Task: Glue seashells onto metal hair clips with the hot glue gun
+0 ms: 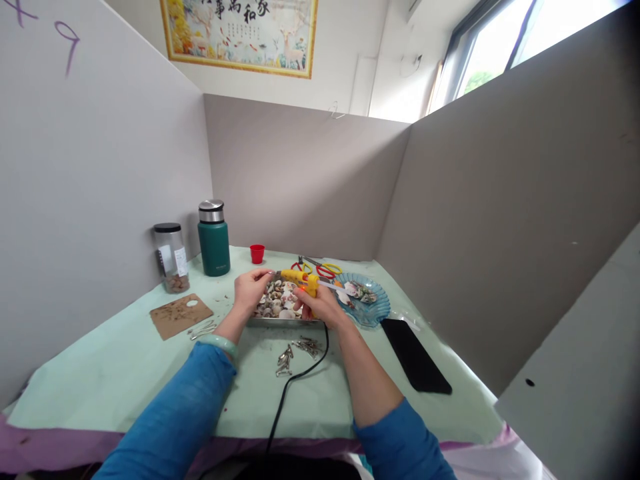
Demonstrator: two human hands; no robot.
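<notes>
Shells (276, 299) are held in a metal tray (287, 323), above which a yellow glue gun (303, 280) is gripped by the right hand (320, 303), its fingers curled round the handle. The nozzle is pointed left, and a pale glue stick (331, 286) is seen sticking out of the rear. Over the tray's far left part, the fingertips of the left hand (251, 288) are pinched together at the nozzle; whatever is held between them is too small to be told. Small metal clips (285, 360) are laid in front of the tray, beside a black cord (300, 375). To its right, a blue plate (377, 313) with shell pieces and a black slab (415, 357) are placed; behind it, scissors (327, 269) and a red cup (257, 253) are seen. To its left, a brown board (180, 315), a lidded jar (171, 260) and a green flask (215, 247) are set.
</notes>
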